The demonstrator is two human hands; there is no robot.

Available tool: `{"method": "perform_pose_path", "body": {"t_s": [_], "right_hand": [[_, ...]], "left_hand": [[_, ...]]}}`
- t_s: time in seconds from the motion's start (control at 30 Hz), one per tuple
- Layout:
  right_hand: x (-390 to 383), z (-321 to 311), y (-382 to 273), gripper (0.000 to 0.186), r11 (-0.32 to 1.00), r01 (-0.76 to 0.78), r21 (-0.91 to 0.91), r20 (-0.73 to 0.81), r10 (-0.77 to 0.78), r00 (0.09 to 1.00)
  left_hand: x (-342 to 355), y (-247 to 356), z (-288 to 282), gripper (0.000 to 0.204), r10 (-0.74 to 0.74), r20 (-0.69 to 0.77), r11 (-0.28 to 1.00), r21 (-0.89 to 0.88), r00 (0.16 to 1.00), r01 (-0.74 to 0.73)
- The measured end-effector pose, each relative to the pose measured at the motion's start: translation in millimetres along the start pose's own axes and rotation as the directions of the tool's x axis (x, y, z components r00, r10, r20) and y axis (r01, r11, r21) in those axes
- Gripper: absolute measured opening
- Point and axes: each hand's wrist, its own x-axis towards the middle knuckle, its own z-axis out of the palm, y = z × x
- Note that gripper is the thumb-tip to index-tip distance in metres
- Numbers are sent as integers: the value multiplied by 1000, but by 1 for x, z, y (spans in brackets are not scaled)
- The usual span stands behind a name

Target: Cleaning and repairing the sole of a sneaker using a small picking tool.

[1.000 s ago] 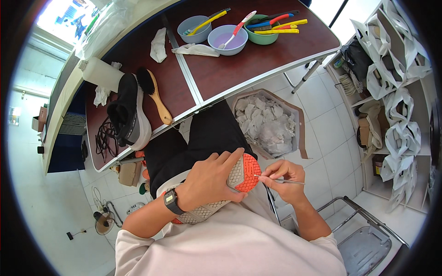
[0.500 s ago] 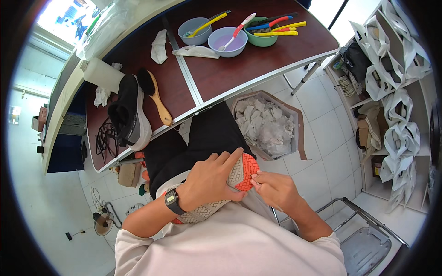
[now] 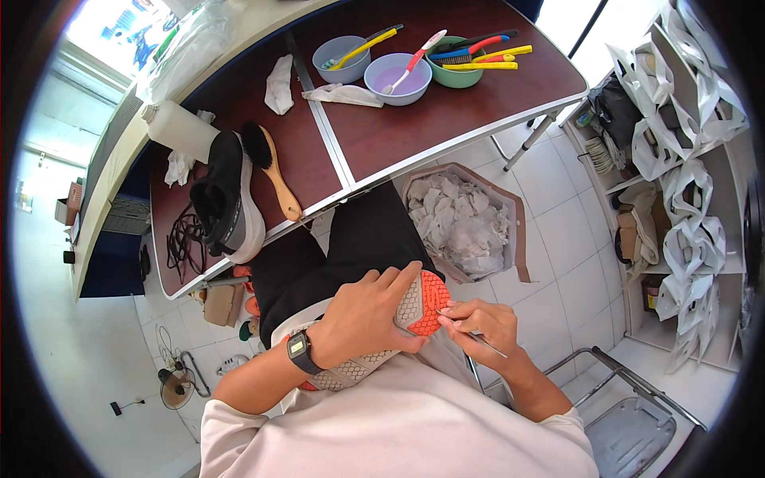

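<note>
A shoe [image 3: 432,301] lies across my lap with its grey and orange patterned sole facing up. My left hand [image 3: 362,319], wearing a wristwatch, wraps over the middle of it and holds it; the upper is hidden beneath. At the orange end, my right hand [image 3: 484,328] pinches a thin metal pick [image 3: 488,346], its tip at the tread and its shaft jutting out below the fingers. On the table ahead to the left stands a black shoe [image 3: 227,209] with a white midsole, beside a wooden-handled brush [image 3: 279,179] and dark laces [image 3: 186,239].
Three bowls stand on the dark red table [image 3: 398,143]: a grey-blue bowl [image 3: 341,60], a bowl of purplish liquid [image 3: 406,84] and a green bowl [image 3: 458,78] of brushes. A white jug [image 3: 182,131] lies left. Right are a carton of crumpled paper [image 3: 462,219], shelves and a metal-framed chair [image 3: 633,434].
The pick in my right hand has tilted, so its shaft now shows below the fingers. My right hand has shifted slightly to the right; my left hand keeps its hold on the shoe.
</note>
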Motion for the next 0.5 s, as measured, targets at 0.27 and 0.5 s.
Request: {"method": "perform_pose_path", "body": {"t_s": [0.27, 0.5], "right_hand": [[9, 1, -3, 30, 969, 132, -207, 103, -112, 988], [3, 1, 1, 32, 991, 34, -133, 7, -33, 999]], "left_hand": [[0, -2, 4, 99, 33, -27, 998, 55, 999, -31], [-1, 1, 0, 98, 16, 4, 999, 40, 1000, -16]]}}
